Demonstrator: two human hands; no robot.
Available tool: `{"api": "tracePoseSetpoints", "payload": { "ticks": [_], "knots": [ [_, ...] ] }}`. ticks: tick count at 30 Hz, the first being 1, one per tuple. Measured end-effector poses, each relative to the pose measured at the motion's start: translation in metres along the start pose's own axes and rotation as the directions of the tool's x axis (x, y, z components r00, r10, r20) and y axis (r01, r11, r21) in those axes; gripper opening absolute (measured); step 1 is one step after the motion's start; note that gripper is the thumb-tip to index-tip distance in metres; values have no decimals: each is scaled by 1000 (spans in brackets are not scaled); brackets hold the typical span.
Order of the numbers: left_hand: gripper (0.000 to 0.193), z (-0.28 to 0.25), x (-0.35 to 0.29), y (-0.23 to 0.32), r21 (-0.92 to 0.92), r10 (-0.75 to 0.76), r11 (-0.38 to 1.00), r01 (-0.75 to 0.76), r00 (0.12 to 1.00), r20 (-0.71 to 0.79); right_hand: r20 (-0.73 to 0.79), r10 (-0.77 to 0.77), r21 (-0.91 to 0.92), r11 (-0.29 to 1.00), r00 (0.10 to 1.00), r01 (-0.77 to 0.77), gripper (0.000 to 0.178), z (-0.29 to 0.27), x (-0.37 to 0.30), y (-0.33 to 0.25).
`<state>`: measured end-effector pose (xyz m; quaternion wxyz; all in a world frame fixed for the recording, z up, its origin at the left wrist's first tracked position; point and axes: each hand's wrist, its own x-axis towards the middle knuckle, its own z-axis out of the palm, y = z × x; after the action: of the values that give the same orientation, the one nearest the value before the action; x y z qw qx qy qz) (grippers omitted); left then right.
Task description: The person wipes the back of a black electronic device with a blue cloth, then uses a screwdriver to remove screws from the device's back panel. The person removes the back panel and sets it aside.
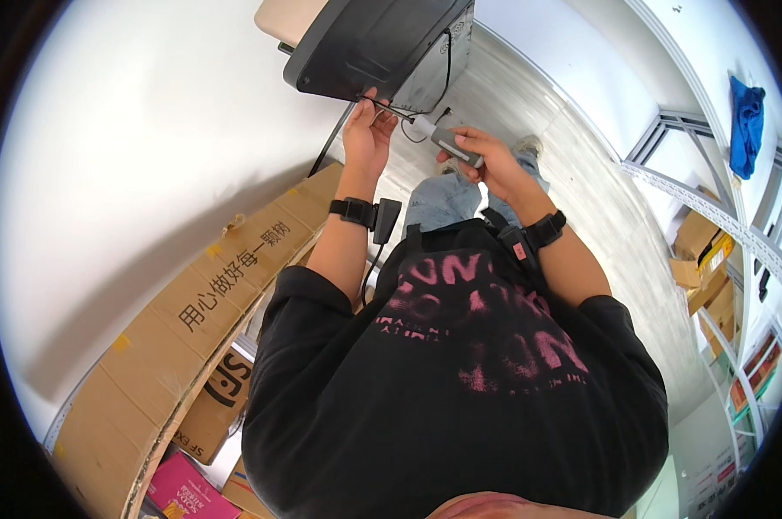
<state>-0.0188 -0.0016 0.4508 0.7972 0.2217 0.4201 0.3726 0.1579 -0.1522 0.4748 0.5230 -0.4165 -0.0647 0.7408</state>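
12 o'clock: 1 black machine (356,52) | 1 o'clock: my right hand (488,154) grips 1 grey screwdriver (453,145) | my left hand (370,130) by its 1 thin rod (399,113); can't tell if pinching

Both arms (339,251) out fwd; L grip (369,130) slightly farther, R grip (488,156) curled closed.
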Motion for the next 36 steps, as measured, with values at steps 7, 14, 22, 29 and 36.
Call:
{"api": "tracePoseSetpoints", "payload": {
  "ticks": [7,14,22,29,36],
  "knots": [
    [23,2,4,1,0,15,1000,-15,1000,15,24,-12,80,997,1000,10,28,2,2,5],
    [23,-3,8,-1,-2,12,1000,-12,999,53,21,-17,117,993,1000,14,27,-3,4,10],
    [22,-1,5,1,9,1,1000,-2,999,48,15,-21,100,995,1000,19,27,0,1,6],
    [23,-3,4,2,15,6,1000,-6,999,45,18,-1,108,994,1000,-1,29,-1,2,7],
    [23,-1,3,2,15,18,1000,-19,1000,23,22,11,164,986,1000,-14,26,1,3,7]
  ]
}}
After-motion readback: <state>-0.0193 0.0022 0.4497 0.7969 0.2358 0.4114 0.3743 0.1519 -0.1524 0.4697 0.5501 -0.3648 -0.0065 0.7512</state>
